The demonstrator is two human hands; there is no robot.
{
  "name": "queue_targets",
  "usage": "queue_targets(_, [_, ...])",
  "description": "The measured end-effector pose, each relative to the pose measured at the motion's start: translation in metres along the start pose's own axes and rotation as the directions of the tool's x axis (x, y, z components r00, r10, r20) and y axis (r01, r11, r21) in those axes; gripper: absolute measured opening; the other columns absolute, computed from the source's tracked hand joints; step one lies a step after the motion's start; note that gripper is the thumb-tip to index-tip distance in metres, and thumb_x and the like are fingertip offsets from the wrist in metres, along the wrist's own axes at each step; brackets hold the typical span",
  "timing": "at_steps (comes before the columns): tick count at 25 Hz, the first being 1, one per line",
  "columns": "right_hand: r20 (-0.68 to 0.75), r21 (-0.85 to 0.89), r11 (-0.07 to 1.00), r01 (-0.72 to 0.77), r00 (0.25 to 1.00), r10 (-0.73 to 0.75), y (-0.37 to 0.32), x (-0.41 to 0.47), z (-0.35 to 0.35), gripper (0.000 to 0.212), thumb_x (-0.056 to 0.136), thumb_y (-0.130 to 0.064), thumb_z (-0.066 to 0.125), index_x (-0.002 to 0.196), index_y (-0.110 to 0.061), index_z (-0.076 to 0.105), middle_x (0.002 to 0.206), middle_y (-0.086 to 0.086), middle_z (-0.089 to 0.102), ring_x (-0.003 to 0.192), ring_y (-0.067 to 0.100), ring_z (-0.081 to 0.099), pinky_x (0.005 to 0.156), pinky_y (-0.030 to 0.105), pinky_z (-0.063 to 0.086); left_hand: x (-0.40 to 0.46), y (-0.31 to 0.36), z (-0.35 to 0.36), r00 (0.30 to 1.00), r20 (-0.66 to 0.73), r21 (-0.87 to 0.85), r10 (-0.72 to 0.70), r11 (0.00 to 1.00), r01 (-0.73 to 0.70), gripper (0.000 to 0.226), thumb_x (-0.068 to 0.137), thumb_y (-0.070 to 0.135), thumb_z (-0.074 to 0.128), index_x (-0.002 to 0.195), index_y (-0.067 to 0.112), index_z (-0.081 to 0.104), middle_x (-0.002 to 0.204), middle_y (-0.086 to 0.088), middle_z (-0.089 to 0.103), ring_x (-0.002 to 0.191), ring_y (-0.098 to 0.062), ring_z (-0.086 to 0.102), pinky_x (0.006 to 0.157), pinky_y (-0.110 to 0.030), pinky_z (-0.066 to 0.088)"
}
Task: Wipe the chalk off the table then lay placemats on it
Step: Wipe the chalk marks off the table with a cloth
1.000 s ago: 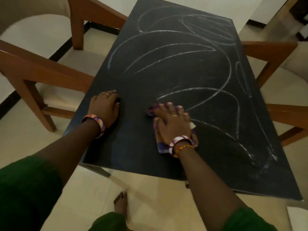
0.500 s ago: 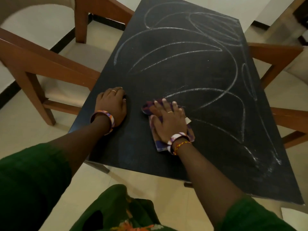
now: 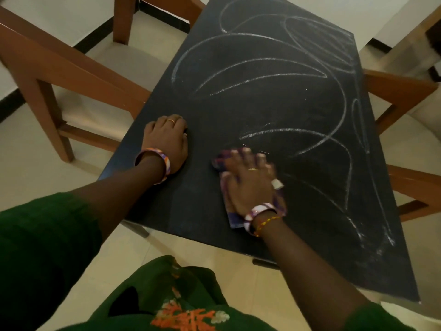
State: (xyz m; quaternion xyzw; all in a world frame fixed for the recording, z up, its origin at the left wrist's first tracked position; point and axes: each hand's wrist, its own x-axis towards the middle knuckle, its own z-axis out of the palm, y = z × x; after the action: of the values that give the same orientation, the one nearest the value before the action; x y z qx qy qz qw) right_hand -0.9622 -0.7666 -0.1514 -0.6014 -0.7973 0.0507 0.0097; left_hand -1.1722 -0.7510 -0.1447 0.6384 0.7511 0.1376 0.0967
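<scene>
The wiping step was in hand: a checked cloth (image 3: 241,163) was pressed flat under the spread fingers of the right hand (image 3: 248,185) near the black surface's (image 3: 262,111) front edge, the left hand (image 3: 167,142) was laid flat alongside as a brace, and the chalk loops (image 3: 274,75) beyond it, judged mostly unwiped, called for longer outward strokes.

no readable text, only looping chalk scribbles (image 3: 274,75) on table (image 3: 214,206)
</scene>
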Motion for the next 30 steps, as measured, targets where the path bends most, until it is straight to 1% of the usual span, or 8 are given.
queue_targets(3, [0.029,-0.001,0.988,0.155,0.988,-0.155,-0.013,0.038,0.001,0.053,0.096,-0.046,0.035,0.147,-0.037,0.023,0.158,-0.003,0.016,0.144,0.031,0.012,0.115,0.046,0.008,-0.002,0.001,-0.001,1.000,-0.001,-0.005,0.001,1.000,-0.001,0.037,0.097,0.023,0.038,0.131,0.012,0.046,0.142,-0.009,0.042,0.132,-0.027,0.035,0.110,-0.042,0.023])
queue_targets(9, [0.053,0.064,0.965,-0.256,0.966,0.253,0.053,0.090,-0.016,0.053,0.099,-0.044,0.026,0.150,-0.033,0.018,0.159,0.001,0.012,0.145,0.034,0.008,0.117,0.050,0.005,-0.002,-0.001,0.001,1.000,0.015,0.011,0.001,1.000,-0.001,0.040,0.097,0.020,0.036,0.136,0.014,0.042,0.147,-0.005,0.037,0.136,-0.024,0.029,0.113,-0.039,0.019])
queue_targets(14, [0.072,0.048,0.988,0.150,0.986,-0.153,-0.009,-0.003,0.000,0.064,0.085,-0.056,0.014,0.146,-0.039,0.024,0.158,-0.007,0.016,0.145,0.028,0.009,0.116,0.044,0.004,0.001,-0.003,0.002,1.000,0.014,0.019,0.001,1.000,-0.001,0.041,0.095,0.021,0.038,0.136,0.014,0.041,0.146,-0.006,0.036,0.135,-0.026,0.029,0.112,-0.040,0.019])
queue_targets(16, [0.065,0.020,0.980,0.199,0.978,-0.199,0.011,0.023,-0.005,0.060,0.087,-0.053,0.017,0.144,-0.041,0.031,0.157,-0.006,0.019,0.145,0.027,0.013,0.117,0.046,0.008,0.001,-0.003,0.001,1.000,0.020,0.007,0.005,1.000,-0.005,0.041,0.096,0.021,0.038,0.136,0.015,0.041,0.147,-0.006,0.036,0.136,-0.025,0.029,0.112,-0.039,0.019])
queue_targets(21, [0.055,0.068,0.967,-0.244,0.969,0.240,0.028,0.119,-0.016,0.051,0.099,-0.041,0.026,0.149,-0.033,0.020,0.159,0.001,0.012,0.145,0.034,0.007,0.117,0.050,0.005,0.002,-0.004,0.003,1.000,0.007,0.003,0.011,1.000,-0.011,0.041,0.096,0.022,0.037,0.136,0.016,0.040,0.147,-0.004,0.034,0.136,-0.024,0.028,0.112,-0.038,0.018])
queue_targets(25, [0.058,0.085,0.974,0.209,0.975,-0.214,-0.017,0.039,-0.002,0.058,0.089,-0.051,0.020,0.146,-0.039,0.028,0.158,-0.007,0.015,0.145,0.027,0.008,0.117,0.044,0.004,0.002,-0.004,0.001,1.000,0.024,0.002,0.015,1.000,-0.016,0.042,0.095,0.023,0.037,0.137,0.016,0.040,0.148,-0.005,0.033,0.136,-0.025,0.027,0.112,-0.038,0.018])
queue_targets(27, [0.068,0.073,0.954,0.292,0.953,-0.297,0.015,0.009,-0.006,0.053,0.089,-0.049,0.021,0.140,-0.045,0.036,0.157,-0.012,0.017,0.146,0.019,0.009,0.119,0.044,0.006,0.000,-0.004,0.001,1.000,0.027,-0.002,0.015,1.000,-0.015,0.042,0.096,0.022,0.037,0.137,0.016,0.039,0.148,-0.004,0.033,0.136,-0.024,0.027,0.112,-0.038,0.017])
queue_targets(30, [0.024,0.080,0.994,-0.076,0.997,0.074,0.080,0.049,-0.019,0.045,0.096,-0.039,0.030,0.140,-0.040,0.037,0.157,-0.005,0.022,0.145,0.027,0.014,0.116,0.051,0.012,0.001,-0.003,0.002,1.000,0.020,0.004,0.014,1.000,-0.014,0.043,0.096,0.021,0.037,0.139,0.017,0.037,0.149,-0.003,0.031,0.137,-0.023,0.025,0.113,-0.038,0.016])
